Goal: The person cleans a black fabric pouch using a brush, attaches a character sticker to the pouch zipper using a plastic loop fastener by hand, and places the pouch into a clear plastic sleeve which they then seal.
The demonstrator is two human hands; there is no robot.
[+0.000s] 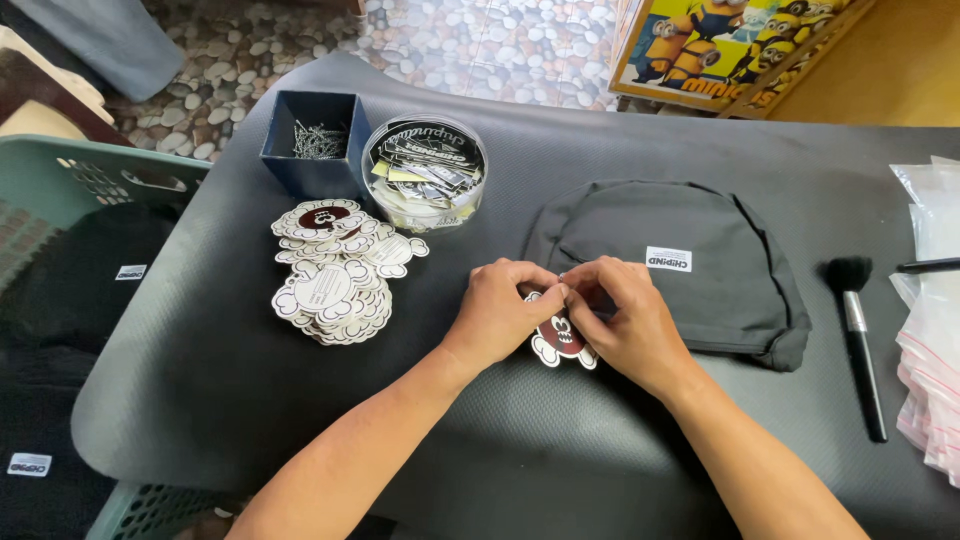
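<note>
At the centre of the frame, the left hand [500, 310] and the right hand [625, 320] are brought together over a cloud-shaped hang tag [560, 342] with a dark red figure on it. Both hands are curled, the fingertips [562, 290] pinched close around the upper edge of the tag, where it meets the lower edge of a dark folded cap [680, 265]. What exactly is gripped between the fingertips cannot be told, as it is hidden by the fingers. The tag is laid flat on the dark mat [250, 400], partly covered by both hands, and its lower half is seen between the wrists.

To the left of centre, a loose stack of similar white cloud-shaped tags [335, 275] is spread on the mat. Above it, in the upper left, a small dark blue box of metal pins [315, 145] is set just beside a round clear tub of small labels [425, 170]. At the right of the frame, a black brush with a silver ferrule [858, 330] is laid beside a pile of clear plastic bags [930, 330]. At the left edge, a green basket [60, 180] holding dark cloth is seen.
</note>
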